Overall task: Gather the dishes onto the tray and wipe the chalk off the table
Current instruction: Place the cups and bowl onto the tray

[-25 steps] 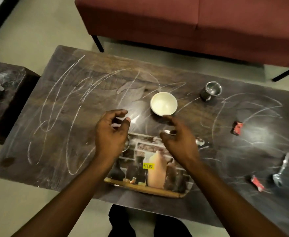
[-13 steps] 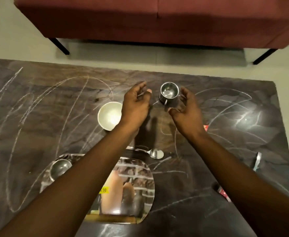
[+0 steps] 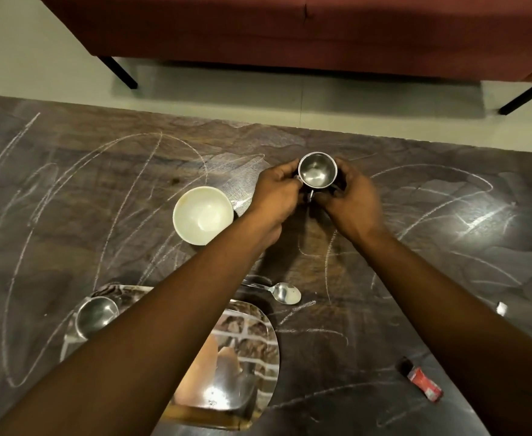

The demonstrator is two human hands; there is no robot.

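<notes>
A small steel mug (image 3: 317, 169) stands at the far middle of the dark table (image 3: 447, 247), and both hands grip it: my left hand (image 3: 275, 193) from the left, my right hand (image 3: 348, 196) from the right. A white bowl (image 3: 203, 214) sits just left of my left hand. The shiny steel tray (image 3: 252, 347) lies at the near edge, partly hidden by my left forearm, with a small steel bowl (image 3: 96, 316) on its left end. A steel spoon (image 3: 282, 292) lies beside the tray's far corner. White chalk scribbles (image 3: 126, 190) cover the tabletop.
A red wrapper (image 3: 423, 380) lies near the right front edge, and a small silver piece (image 3: 501, 308) shows beside my right forearm. A red sofa (image 3: 290, 29) on black legs stands beyond the table, with pale floor between.
Both hands have gone from the tray out to the steel mug and closed around it. The view has shifted right and nearer to the table.
</notes>
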